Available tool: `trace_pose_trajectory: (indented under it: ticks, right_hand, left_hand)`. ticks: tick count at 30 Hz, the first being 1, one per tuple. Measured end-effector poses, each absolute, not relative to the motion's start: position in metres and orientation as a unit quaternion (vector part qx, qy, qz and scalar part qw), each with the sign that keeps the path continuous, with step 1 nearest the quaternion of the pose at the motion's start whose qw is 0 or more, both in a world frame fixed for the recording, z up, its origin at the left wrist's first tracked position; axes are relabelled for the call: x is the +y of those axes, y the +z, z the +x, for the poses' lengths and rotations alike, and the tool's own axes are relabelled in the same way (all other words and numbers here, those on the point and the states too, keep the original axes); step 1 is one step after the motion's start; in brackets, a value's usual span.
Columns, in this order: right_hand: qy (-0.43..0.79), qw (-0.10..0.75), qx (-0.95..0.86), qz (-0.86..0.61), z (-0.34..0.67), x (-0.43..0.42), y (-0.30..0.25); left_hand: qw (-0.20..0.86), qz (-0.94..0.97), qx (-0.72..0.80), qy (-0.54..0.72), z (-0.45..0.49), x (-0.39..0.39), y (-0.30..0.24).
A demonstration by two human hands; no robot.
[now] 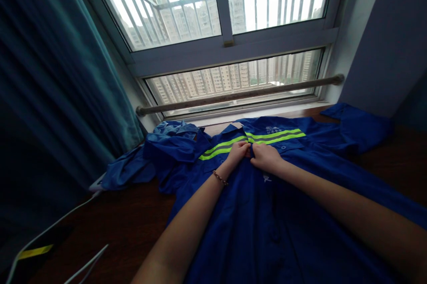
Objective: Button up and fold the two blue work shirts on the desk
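— Where is the blue jacket (255, 226) lying?
— It's spreading across the brown surface (133, 215) before the far window (187, 12); left hand (239, 150) and right hand (267, 157) are pinching its front, each grip curled closed.

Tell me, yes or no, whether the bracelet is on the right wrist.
No, the bracelet circles the wrist of the left hand, and the wrist of the right hand is bare.
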State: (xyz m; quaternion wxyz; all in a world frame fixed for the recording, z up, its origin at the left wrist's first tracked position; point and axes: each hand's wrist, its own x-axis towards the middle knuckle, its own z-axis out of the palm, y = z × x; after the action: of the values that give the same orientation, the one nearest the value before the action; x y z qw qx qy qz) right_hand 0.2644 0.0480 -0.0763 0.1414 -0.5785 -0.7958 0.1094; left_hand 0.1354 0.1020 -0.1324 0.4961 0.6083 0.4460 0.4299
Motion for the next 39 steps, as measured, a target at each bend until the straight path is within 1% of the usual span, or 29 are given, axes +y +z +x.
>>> trace_pose_trajectory:
  ticks: [2,4,7,10,13,15,18,23,27,31,34,36,39]
  right_hand:
    - [0.156,0.120,-0.789,-0.581,0.266,0.052,-0.075]
    - [0.209,0.102,-0.780,-0.581,0.270,0.063,-0.077]
    - [0.287,0.092,-0.744,-0.596,0.279,0.081,-0.080]
    - [0.360,0.103,-0.700,-0.608,0.287,0.087,-0.079]
    - [0.414,0.127,-0.665,-0.609,0.290,0.081,-0.074]
    - [0.438,0.154,-0.645,-0.607,0.290,0.075,-0.071]
    - [0.460,0.218,-0.616,-0.601,0.287,0.068,-0.074]
    - [0.472,0.333,-0.576,-0.579,0.281,0.069,-0.099]
    - [0.469,0.398,-0.568,-0.547,0.283,0.082,-0.119]
    - [0.505,0.436,-0.561,-0.490,0.289,0.095,-0.125]
    - [0.547,0.442,-0.555,-0.445,0.294,0.095,-0.123]
    - [0.581,0.434,-0.548,-0.417,0.298,0.091,-0.122]
    - [0.633,0.428,-0.530,-0.368,0.304,0.084,-0.121]
  left_hand:
    - [0.484,0.622,0.443,0.427,0.137,0.104,-0.136]
    - [0.440,0.662,0.440,0.419,0.137,0.106,-0.139]
    - [0.317,0.754,0.429,0.384,0.133,0.113,-0.139]
    - [0.189,0.816,0.436,0.330,0.128,0.125,-0.134]
    - [0.122,0.823,0.468,0.297,0.125,0.138,-0.131]
    - [0.105,0.816,0.488,0.291,0.125,0.147,-0.130]
    - [0.073,0.807,0.514,0.280,0.125,0.157,-0.129]
    - [0.041,0.800,0.536,0.267,0.127,0.159,-0.121]
    - [0.034,0.798,0.534,0.278,0.125,0.144,-0.116]
    - [0.037,0.788,0.536,0.300,0.120,0.112,-0.112]
    - [0.030,0.812,0.481,0.330,0.122,0.081,-0.108]
    - [0.019,0.847,0.433,0.308,0.127,0.064,-0.106]
    - [0.011,0.868,0.424,0.257,0.133,0.053,-0.107]
